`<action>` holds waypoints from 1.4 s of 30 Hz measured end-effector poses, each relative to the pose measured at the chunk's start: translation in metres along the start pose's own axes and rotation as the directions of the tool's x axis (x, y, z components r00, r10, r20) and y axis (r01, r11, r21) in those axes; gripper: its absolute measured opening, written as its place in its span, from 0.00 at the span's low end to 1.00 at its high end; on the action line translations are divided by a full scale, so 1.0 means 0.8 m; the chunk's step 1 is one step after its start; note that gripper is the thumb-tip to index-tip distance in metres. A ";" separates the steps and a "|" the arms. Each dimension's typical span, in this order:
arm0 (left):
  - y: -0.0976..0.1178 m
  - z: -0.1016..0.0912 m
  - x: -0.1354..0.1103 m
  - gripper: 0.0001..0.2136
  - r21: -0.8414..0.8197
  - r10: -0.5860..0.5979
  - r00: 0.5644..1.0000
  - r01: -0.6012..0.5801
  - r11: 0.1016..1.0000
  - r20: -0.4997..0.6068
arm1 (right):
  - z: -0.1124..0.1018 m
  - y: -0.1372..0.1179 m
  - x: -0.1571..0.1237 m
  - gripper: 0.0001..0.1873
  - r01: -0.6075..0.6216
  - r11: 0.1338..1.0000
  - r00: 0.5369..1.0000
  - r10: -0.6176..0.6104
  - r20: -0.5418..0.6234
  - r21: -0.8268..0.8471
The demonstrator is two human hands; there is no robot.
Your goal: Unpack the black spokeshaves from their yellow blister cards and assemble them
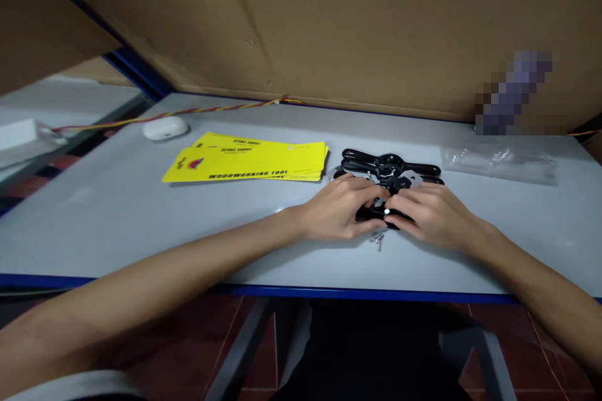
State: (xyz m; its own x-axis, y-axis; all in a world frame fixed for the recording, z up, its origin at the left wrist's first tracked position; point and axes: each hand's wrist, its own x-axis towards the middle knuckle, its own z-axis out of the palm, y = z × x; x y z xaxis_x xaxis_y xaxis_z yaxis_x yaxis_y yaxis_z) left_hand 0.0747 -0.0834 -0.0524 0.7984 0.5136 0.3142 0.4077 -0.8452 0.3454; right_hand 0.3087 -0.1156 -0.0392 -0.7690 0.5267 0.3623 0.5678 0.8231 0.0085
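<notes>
At the far left, from where I stand, a red-and-yellow twisted wire (pixel 141 120) runs along the back of the counter (pixel 117 219), behind a white earbud case (pixel 165 128). Next come fanned yellow cards (pixel 249 161), printed "SPOKE SHAVE" and "WOODWORKING TOOL". Beside them, the left hand (pixel 348 207) curls its fingers and thumb closed around a black spokeshave (pixel 365 213), which lies between both hands, partly hidden by them. Loose silver screws (pixel 377 240) sit just in front; more black spokeshaves (pixel 362 156) crowd just behind. The right hand (pixel 426 210) pinches a small bright metal piece (pixel 387 212) at the held tool. Farther right lie clear plastic bags (pixel 503 166).
</notes>
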 end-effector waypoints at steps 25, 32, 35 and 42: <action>-0.002 0.001 -0.001 0.19 -0.008 0.006 1.000 -0.006 1.000 0.015 | -0.011 0.008 0.000 0.17 0.086 0.996 0.993 -0.085 0.079 -0.009; -0.001 -0.001 0.002 0.17 0.023 -0.004 0.999 0.003 1.000 0.034 | -0.005 0.013 0.003 0.19 0.097 0.995 0.995 -0.097 0.010 -0.013; -0.002 -0.002 0.002 0.18 0.028 0.006 0.999 -0.008 1.000 0.050 | -0.009 0.018 0.000 0.18 0.085 0.996 0.995 -0.087 0.052 0.036; -0.002 0.001 0.001 0.19 0.016 0.016 1.000 -0.016 1.000 0.022 | -0.011 0.025 -0.001 0.16 0.020 0.991 0.991 -0.037 0.130 0.129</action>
State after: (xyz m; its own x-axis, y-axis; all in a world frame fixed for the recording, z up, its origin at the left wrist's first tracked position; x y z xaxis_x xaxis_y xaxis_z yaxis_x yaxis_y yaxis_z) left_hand 0.0751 -0.0819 -0.0537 0.8142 0.4968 0.3004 0.4019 -0.8557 0.3260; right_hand 0.3232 -0.1014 -0.0312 -0.8212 0.5189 0.2376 0.5094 0.8541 -0.1047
